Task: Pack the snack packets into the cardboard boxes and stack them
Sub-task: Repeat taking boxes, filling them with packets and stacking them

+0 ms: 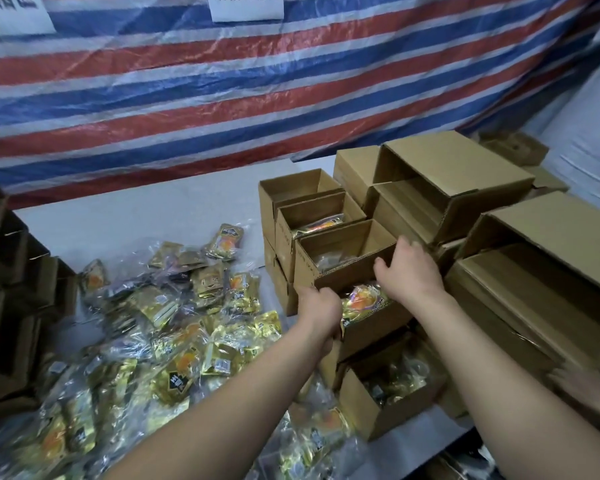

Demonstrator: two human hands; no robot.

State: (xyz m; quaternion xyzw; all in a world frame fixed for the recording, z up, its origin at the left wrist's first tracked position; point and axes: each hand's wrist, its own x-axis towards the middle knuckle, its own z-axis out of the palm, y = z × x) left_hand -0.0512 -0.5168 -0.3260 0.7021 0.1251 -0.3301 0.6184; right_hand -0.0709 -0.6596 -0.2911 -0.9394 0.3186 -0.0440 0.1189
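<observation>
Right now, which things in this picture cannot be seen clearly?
- Head view: the white paper signs on the striped tarp are cut off by the top edge.
- The left hand's fingers hide behind the brown cardboard box.
- The print on the gold snack packets is too small and blurred.
- Dark stacked boxes at left lie in shadow.

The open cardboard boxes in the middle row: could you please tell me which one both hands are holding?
The third open box from the back: left hand at its near-left corner, right hand on its right wall.
</observation>
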